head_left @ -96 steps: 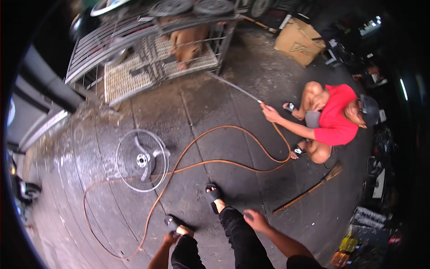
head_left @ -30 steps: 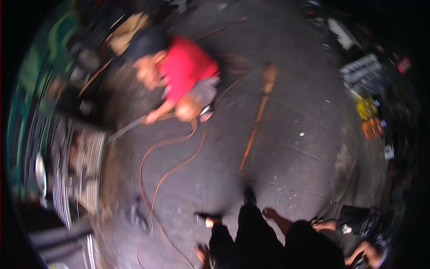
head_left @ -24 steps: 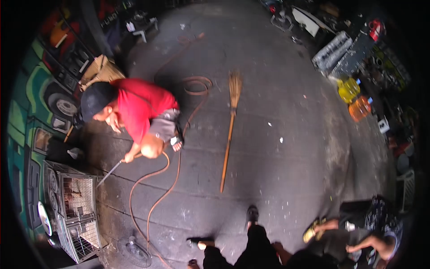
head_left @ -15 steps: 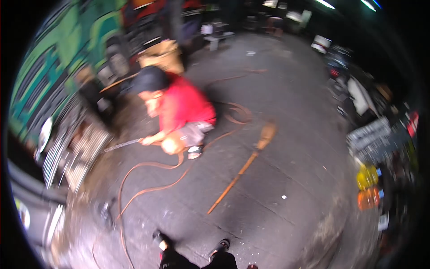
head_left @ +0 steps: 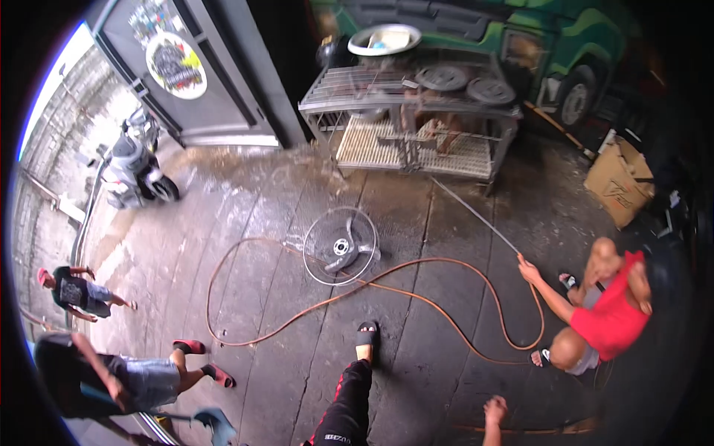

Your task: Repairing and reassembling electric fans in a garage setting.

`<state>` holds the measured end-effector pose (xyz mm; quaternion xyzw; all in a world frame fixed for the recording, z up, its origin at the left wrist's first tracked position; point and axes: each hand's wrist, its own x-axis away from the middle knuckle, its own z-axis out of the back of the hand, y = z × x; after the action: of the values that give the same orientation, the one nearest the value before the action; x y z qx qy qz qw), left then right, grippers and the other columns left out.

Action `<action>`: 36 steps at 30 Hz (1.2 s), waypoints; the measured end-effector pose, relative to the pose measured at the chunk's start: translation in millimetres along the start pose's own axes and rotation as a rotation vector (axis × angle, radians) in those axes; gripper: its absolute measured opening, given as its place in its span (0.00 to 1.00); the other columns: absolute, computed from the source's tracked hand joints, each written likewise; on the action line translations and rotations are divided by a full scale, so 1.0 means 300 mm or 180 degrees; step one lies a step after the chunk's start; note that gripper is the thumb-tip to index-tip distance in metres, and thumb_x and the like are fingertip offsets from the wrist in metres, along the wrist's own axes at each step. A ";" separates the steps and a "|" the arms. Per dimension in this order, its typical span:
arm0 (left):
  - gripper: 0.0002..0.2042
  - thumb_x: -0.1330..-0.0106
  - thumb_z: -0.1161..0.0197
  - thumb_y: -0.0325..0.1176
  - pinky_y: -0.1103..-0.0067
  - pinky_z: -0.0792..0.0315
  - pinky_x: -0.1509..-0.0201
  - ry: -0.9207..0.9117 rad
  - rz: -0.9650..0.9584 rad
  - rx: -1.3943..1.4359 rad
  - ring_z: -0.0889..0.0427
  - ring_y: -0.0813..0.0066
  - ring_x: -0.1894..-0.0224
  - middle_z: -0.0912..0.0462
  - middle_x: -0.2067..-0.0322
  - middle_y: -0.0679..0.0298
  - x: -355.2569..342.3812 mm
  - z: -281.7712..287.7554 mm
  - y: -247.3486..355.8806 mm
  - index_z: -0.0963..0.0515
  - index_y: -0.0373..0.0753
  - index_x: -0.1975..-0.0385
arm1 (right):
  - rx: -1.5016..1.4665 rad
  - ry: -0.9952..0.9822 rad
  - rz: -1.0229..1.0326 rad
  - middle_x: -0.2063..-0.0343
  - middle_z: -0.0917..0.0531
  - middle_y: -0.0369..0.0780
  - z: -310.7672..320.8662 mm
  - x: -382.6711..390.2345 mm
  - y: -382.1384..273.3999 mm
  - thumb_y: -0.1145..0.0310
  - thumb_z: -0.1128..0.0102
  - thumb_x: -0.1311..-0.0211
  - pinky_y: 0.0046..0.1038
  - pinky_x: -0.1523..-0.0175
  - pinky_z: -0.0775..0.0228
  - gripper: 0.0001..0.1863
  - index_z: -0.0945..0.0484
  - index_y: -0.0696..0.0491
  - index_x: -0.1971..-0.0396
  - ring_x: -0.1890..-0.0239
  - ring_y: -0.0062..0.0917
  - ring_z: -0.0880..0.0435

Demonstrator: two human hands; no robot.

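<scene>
My right hand (head_left: 494,410) reaches in from the lower edge, right of my forward leg. Its fingers are curled, and I see nothing in them. Behind that forearm a broom (head_left: 554,430) lies on the floor, partly in shadow. My left hand is out of the picture. An orange-brown hose (head_left: 428,296) loops across the floor ahead of me. Beside it rests a fan (head_left: 341,247) with a round wire cage. A squatting person in red (head_left: 613,327) holds a long thin wand (head_left: 476,214) pointed at a metal rack (head_left: 409,111).
Two people stand at left: one in a cap (head_left: 71,293), one nearer in denim shorts (head_left: 152,383). A scooter (head_left: 134,175) is parked by the grey door (head_left: 223,82). A cardboard box (head_left: 621,182) stands right of the rack, and a basin (head_left: 383,39) sits behind it.
My view has swung left, so the person in red and the broom now appear farther right. The scooter, door and two people have come into view, as has my right hand.
</scene>
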<state>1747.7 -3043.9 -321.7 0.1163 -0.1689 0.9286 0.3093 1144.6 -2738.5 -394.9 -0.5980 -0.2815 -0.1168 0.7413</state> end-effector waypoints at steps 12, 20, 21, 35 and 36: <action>0.17 0.41 0.44 0.39 0.70 0.26 0.60 -0.1214 -0.2494 -0.2205 0.21 0.62 0.59 0.20 0.62 0.52 -0.166 0.233 0.519 0.26 0.39 0.54 | 0.1974 -0.1288 0.0158 0.65 0.18 0.43 -1.020 0.365 -0.289 0.72 0.43 0.43 0.26 0.58 0.26 0.13 0.24 0.56 0.57 0.62 0.27 0.17; 0.17 0.42 0.43 0.39 0.70 0.26 0.59 -0.1635 -0.4604 -0.2218 0.21 0.62 0.59 0.20 0.62 0.52 0.579 -0.012 1.002 0.26 0.40 0.54 | 0.0526 0.2129 -0.1130 0.78 0.21 0.38 0.197 0.475 -0.245 0.61 0.47 0.43 0.30 0.77 0.31 0.13 0.25 0.52 0.62 0.79 0.25 0.21; 0.17 0.42 0.43 0.39 0.70 0.26 0.59 -0.1582 -0.4865 -0.2292 0.21 0.62 0.59 0.20 0.62 0.52 0.692 0.017 1.048 0.26 0.40 0.54 | 0.2312 0.1471 -0.1268 0.74 0.20 0.40 0.299 0.515 -0.133 0.60 0.48 0.43 0.33 0.73 0.29 0.15 0.26 0.52 0.60 0.75 0.29 0.20; 0.17 0.43 0.42 0.38 0.72 0.27 0.59 -0.1557 -0.6393 -0.3229 0.20 0.62 0.58 0.20 0.61 0.51 2.221 -0.017 0.968 0.26 0.42 0.54 | -0.0084 0.2059 -0.0298 0.77 0.25 0.28 1.490 0.183 -0.624 0.75 0.44 0.41 0.15 0.68 0.37 0.16 0.26 0.52 0.52 0.74 0.10 0.32; 0.17 0.43 0.42 0.38 0.72 0.27 0.59 -0.1540 -0.6413 -0.3252 0.20 0.62 0.58 0.20 0.61 0.51 2.294 -0.031 0.974 0.26 0.42 0.54 | -0.0157 0.2083 -0.0099 0.78 0.28 0.27 1.657 0.125 -0.734 0.76 0.45 0.41 0.15 0.69 0.38 0.16 0.26 0.52 0.52 0.75 0.11 0.33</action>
<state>1029.5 -2891.7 -180.3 0.2345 -0.4104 0.0377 0.8804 924.9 -2315.7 -130.4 -0.5422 -0.0345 -0.3208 0.7758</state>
